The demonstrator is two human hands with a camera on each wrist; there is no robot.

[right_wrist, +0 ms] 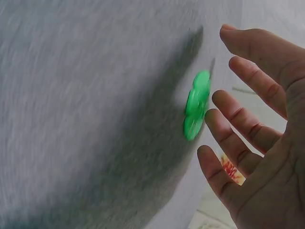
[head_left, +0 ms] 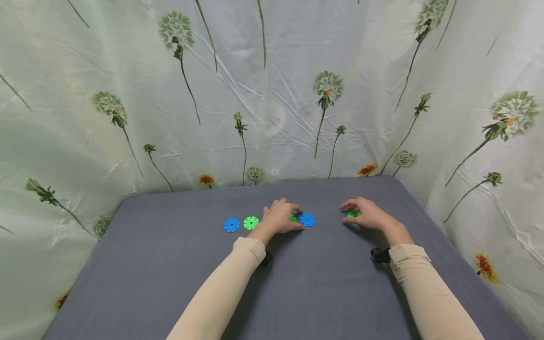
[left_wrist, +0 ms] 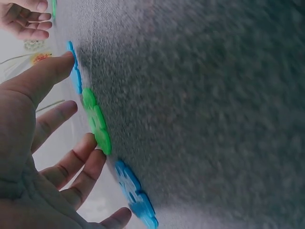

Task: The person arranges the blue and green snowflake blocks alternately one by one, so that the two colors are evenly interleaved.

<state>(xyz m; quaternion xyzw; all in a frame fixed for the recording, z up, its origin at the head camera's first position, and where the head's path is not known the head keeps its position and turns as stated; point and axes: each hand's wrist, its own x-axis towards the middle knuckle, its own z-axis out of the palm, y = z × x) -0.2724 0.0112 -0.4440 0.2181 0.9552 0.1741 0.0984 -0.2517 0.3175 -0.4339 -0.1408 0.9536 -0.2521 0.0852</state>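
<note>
Several flat, notched plastic discs lie in a row on the grey cloth. My left hand (head_left: 279,218) is over the row, its fingers spread and slightly bent. Under it are a green disc (left_wrist: 96,121) and a blue disc (left_wrist: 136,195), the latter hidden in the head view. The left thumb overlaps another blue disc (head_left: 308,219) in the left wrist view; contact is unclear. To the right, my right hand (head_left: 369,215) has its thumb and loosely bent fingers around a separate green disc (right_wrist: 197,106), without a visible grip on it.
A blue disc (head_left: 231,225) and a green disc (head_left: 251,223) lie left of the left hand. The grey cloth-covered table (head_left: 323,288) ends at a pale curtain (head_left: 280,108) with dandelion prints, which hangs behind and along the sides.
</note>
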